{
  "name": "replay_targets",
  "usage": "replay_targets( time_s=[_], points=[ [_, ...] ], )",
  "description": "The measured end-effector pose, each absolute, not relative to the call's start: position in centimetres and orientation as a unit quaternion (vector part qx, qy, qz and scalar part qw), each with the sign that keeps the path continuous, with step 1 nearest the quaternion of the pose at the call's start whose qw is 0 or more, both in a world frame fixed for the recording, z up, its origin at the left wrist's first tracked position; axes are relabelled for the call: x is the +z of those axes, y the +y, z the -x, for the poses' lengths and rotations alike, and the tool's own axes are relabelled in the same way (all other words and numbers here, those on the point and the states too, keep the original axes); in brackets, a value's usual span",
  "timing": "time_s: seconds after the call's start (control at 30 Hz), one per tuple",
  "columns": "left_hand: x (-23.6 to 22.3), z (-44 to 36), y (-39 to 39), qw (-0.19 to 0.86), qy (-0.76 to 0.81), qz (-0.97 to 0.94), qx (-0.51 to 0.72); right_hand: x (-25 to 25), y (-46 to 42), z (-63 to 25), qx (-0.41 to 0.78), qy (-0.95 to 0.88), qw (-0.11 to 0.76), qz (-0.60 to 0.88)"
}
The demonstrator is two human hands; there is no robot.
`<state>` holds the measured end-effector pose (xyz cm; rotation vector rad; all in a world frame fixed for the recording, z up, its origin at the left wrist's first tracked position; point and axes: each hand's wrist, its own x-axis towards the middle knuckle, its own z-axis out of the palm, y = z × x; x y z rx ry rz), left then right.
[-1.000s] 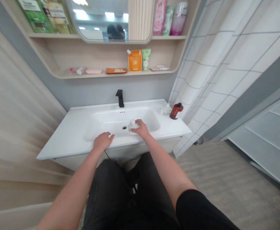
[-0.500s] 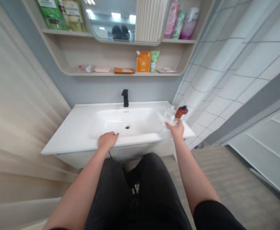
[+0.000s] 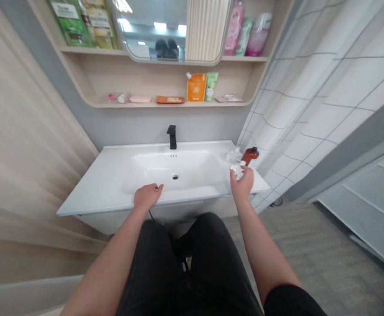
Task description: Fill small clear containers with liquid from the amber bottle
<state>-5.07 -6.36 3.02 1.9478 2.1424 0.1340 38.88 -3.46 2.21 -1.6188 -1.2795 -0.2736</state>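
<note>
My right hand (image 3: 243,183) is closed round a small clear bottle (image 3: 237,171) with a white top, over the right end of the white counter. Just behind it stands another clear bottle (image 3: 233,154), and a reddish-brown bottle (image 3: 250,154) with a black cap leans to its right. Resting at the front rim of the washbasin (image 3: 192,169), my left hand (image 3: 147,195) has its fingers curled under and its thumb towards the right. A small dark spot shows between thumb and fingers; whether anything is held there is hidden.
A black tap (image 3: 172,137) rises behind the basin. Above, a shelf (image 3: 139,105) carries an orange pouch (image 3: 196,87), a green tube (image 3: 211,86) and small packets, below a mirror (image 3: 155,30). Beige curtain (image 3: 24,153) hangs left; a white grid-patterned curtain (image 3: 297,101) hangs right.
My right hand has gone from fingers spread at the clear bottle to a closer grip round it. My left hand stays at the basin's rim. The view has tilted slightly up.
</note>
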Motion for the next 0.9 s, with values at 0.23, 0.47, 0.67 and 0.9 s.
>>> replay_targets(
  time_s=[0.23,0.47,0.67,0.9],
  points=[
    [3.0,4.9,-6.4,0.115,0.740,-0.661,0.043,1.0,-4.3,-30.1,0.073,-0.718,0.301,0.624],
    [2.7,5.1,-6.2,0.119,0.742,-0.658,0.052,1.2,-3.9,-30.6,0.075,-0.724,0.240,0.642],
    [2.7,5.1,-6.3,0.120,0.737,-0.663,0.062,1.1,-4.7,-29.9,0.086,-0.713,0.320,0.617],
    [2.7,5.1,-6.4,0.112,0.739,-0.661,0.065,6.0,-1.6,-39.9,-0.034,-0.457,0.650,0.606]
  ],
)
